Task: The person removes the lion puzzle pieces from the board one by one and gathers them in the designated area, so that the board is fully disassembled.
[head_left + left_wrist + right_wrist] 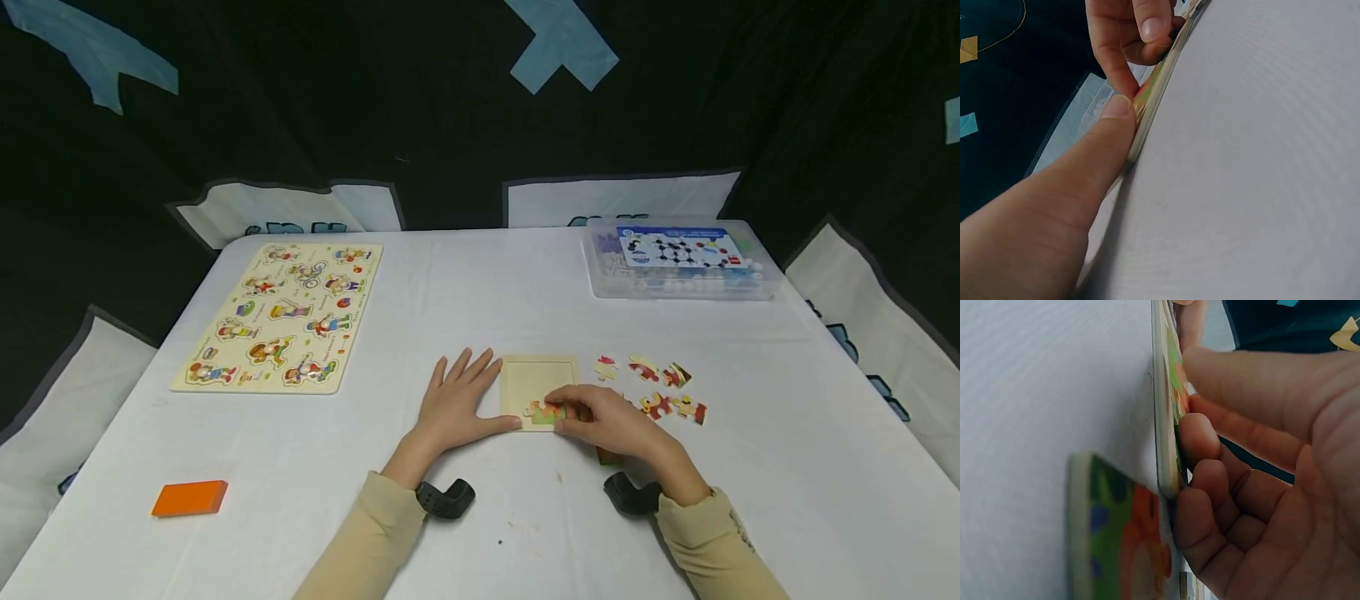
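Note:
A small square wooden puzzle tray (516,379) lies flat on the table, with orange and green jigsaw pieces (542,413) along its near edge. My left hand (456,407) is spread beside the tray, its thumb resting on the near left corner by the pieces. At the near right corner my right hand (609,421) pinches a jigsaw piece (1180,387) low in the tray with curled fingers, which partly hide it. Several loose jigsaw pieces (657,406) lie to the right, beyond that hand. Another piece (1116,531) lies under the right wrist, mostly covered in the head view.
A large picture puzzle board (255,333) lies at the back left. An orange block (190,498) sits at the front left. A clear plastic case (678,283) with a molecule label stands at the back right of the white table (465,292).

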`<state>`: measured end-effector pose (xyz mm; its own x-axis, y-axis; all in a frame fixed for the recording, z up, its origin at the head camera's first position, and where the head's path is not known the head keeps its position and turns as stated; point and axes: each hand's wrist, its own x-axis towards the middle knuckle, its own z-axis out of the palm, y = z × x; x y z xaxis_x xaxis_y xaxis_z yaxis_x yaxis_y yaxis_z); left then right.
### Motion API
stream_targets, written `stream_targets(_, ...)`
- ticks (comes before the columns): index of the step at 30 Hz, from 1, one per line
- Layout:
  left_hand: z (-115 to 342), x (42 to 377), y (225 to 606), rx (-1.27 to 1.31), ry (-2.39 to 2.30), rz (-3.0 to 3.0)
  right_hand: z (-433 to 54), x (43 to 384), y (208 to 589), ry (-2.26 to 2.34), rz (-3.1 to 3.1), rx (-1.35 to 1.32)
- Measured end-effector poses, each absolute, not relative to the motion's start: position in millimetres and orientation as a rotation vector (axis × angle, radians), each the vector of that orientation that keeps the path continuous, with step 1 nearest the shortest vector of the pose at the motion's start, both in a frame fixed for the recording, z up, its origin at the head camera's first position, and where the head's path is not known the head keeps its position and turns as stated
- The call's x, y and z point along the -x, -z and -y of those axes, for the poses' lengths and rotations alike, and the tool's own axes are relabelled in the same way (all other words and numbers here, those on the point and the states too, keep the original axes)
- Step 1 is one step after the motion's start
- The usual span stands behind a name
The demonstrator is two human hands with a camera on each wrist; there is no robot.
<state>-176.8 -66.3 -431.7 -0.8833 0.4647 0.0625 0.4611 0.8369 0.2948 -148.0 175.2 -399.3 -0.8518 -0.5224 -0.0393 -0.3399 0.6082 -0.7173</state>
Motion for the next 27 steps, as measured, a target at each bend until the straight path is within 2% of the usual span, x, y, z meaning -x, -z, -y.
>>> stream_targets(27,66.1,177.3,433.1,-0.748,-0.483,-3.004,-172.9,150.6,400.1,1.184,-2.609,0.717)
